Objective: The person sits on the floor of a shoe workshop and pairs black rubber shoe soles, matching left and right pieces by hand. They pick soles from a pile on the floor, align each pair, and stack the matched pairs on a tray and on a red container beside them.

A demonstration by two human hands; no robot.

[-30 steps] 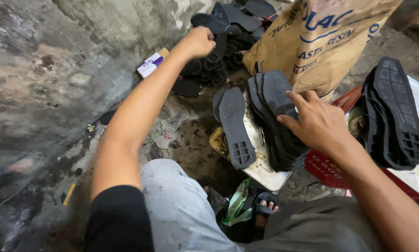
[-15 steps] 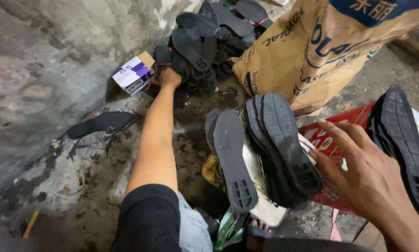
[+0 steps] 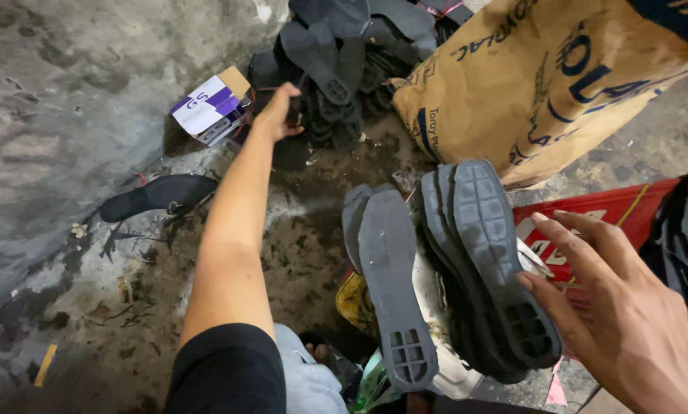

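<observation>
Soles are what both my hands are on: my left hand point(image 3: 277, 113) has stretched further out than a second ago and now closes its fingers on the edge of the dark sole pile point(image 3: 336, 69) heaped against the concrete wall point(image 3: 60, 100). My right hand point(image 3: 628, 322) has slid lower and to the right; a second ago it lay on the upright stack of grey soles point(image 3: 474, 268) near my knees, and now it hangs spread, fingertips just touching them. So I judge the stack stands by itself while the far pile gets picked from.

Just left of my left hand lies a small white and purple box point(image 3: 208, 110). Behind the stack leans a big tan paper sack with blue lettering point(image 3: 528, 84). Under my right hand lies a flat red sheet with white print point(image 3: 612, 215). One stray black sole point(image 3: 160, 195) lies on the floor by the wall.
</observation>
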